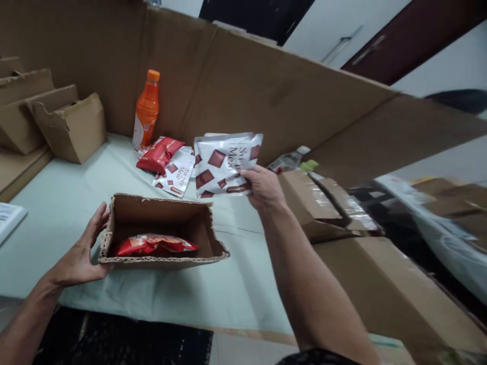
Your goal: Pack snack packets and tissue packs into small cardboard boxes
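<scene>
My right hand (264,185) pinches the right edge of a white "Super Meal" pouch (213,175) printed with brown squares, raised over the table behind the box. At the left end of an open-topped cardboard box (163,259), my left hand (85,256) has its thumb and fingers spread around the box's edge. Inside that box lies a red snack packet (155,244). Behind it, another white pouch (177,172) rests on the table, partly under a red packet (160,154). An orange drink bottle (146,111) stands upright beside them.
A tall cardboard wall (243,76) closes off the back of the cloth-covered table (243,284). Several cut cardboard boxes (72,126) stand at the left. Right of my forearm are a clear bottle (291,159) lying tilted and more cardboard boxes (312,197). A white object (9,218) sits at the left edge.
</scene>
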Demonstrator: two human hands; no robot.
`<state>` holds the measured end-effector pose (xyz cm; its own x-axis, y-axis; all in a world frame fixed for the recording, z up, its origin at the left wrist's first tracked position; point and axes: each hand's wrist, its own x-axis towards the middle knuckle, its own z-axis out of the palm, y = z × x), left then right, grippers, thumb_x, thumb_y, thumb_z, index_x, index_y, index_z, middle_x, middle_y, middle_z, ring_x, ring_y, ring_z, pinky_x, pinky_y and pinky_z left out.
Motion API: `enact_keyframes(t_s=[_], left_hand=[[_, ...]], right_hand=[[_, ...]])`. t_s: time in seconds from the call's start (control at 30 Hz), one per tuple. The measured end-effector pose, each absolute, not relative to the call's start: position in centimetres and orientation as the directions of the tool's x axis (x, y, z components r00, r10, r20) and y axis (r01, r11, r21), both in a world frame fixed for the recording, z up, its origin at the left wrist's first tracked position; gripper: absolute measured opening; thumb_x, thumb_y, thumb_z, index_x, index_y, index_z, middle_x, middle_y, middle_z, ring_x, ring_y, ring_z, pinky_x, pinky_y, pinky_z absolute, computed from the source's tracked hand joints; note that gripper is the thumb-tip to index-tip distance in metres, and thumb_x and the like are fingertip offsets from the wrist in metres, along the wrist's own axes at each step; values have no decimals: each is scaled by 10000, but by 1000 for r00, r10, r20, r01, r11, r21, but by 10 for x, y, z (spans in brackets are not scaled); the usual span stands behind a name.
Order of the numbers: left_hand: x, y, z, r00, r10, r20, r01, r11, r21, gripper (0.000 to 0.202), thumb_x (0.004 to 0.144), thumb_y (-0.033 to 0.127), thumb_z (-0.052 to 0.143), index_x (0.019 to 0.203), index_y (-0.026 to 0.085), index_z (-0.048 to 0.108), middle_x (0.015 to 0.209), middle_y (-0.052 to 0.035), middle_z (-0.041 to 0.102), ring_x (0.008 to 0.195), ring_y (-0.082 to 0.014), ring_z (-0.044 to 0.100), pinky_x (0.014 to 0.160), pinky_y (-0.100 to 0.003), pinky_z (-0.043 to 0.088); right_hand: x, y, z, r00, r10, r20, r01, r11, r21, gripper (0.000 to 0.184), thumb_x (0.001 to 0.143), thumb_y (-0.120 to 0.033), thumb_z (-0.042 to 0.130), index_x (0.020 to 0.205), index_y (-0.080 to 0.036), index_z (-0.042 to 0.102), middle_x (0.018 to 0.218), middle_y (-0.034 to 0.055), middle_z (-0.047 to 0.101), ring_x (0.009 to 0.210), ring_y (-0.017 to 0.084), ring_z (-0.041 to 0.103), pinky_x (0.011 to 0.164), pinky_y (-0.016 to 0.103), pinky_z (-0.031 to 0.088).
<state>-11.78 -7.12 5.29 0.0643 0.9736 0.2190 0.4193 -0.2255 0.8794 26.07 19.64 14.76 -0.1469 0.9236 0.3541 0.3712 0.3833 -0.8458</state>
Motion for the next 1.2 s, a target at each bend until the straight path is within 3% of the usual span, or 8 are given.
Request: enact_keyframes(t_s=[0.23, 0.33, 0.47, 0.63, 0.8, 0.93, 1.03, 1.2], left_hand=[[-112, -72, 52, 60, 981, 183, 363, -192, 912, 1182, 810, 457, 811, 1663, 436, -8, 1726, -99, 246, 1541, -470, 316, 1216, -699, 313], [-114, -70, 50, 67, 980, 187, 377, -198, 905, 1168, 823, 452, 798, 1661, 440, -16, 1723, -97, 252, 1524, -468, 352, 1202, -704, 343], [-114, -70, 48, 101, 974, 202, 373, -225, 900, 1189, 809, 462, 813, 1661, 439, -16, 1739, -83, 214, 1535, -469, 327, 1221, -686, 331], [-105, -79, 51, 101, 975, 199, 403, -223, 887, 1241, 784, 444, 862, 1664, 424, -13, 1756, -88, 159, 1553, -458, 296, 1242, -634, 343], [-102, -85, 54, 75, 969, 234, 430, -243, 870, 1169, 832, 343, 791, 1672, 382, -21, 1751, -102, 164, 1563, -447, 278, 1248, -614, 349], [-103, -86, 54, 73, 978, 196, 433, -208, 877, 1158, 825, 301, 763, 1674, 359, -22, 1754, -114, 137, 1562, -445, 278, 1233, -615, 374], [-100, -86, 52, 80, 975, 206, 415, -221, 883, 1196, 799, 298, 784, 1673, 358, -31, 1755, -126, 129, 1548, -447, 308, 1223, -632, 375], [-95, -90, 54, 42, 970, 240, 382, -238, 893, 1243, 759, 303, 827, 1673, 364, -13, 1730, -126, 235, 1554, -438, 303, 1217, -632, 377]], right_hand=[[218, 172, 153, -77, 924, 375, 424, 370, -827, 184, 855, -455, 679, 888, -274, 664, 916, 28, 739, 923, 231, 661, 890, 440, 554], [210, 115, 196, -399, 816, 418, 300, 547, -782, 132, 911, -376, 669, 940, -267, 739, 906, 20, 773, 818, 193, 691, 779, 363, 566], [172, 61, 210, -934, 354, -35, 306, 748, -589, 233, 915, -219, 648, 1117, -251, 760, 1094, 44, 788, 947, 213, 730, 833, 353, 572], [121, 53, 168, -866, 306, -395, 386, 912, -138, 164, 834, -44, 640, 833, -136, 776, 850, 123, 776, 691, 215, 675, 624, 312, 458], [157, 62, 194, -943, 315, -105, 328, 837, -437, 252, 887, -99, 560, 731, -178, 741, 637, 6, 688, 534, 114, 538, 546, 244, 372], [210, 92, 227, -505, 738, 447, 410, 661, -628, 206, 912, -357, 632, 891, -213, 778, 705, 0, 708, 592, 160, 582, 567, 264, 451], [217, 136, 213, -139, 765, 629, 629, 559, -540, 211, 903, -371, 630, 877, -200, 751, 728, 28, 685, 648, 191, 561, 607, 298, 442], [170, 199, 121, -285, 877, 387, 888, 394, -238, 261, 890, -177, 513, 1013, -153, 742, 1003, 143, 740, 892, 248, 629, 763, 331, 443]])
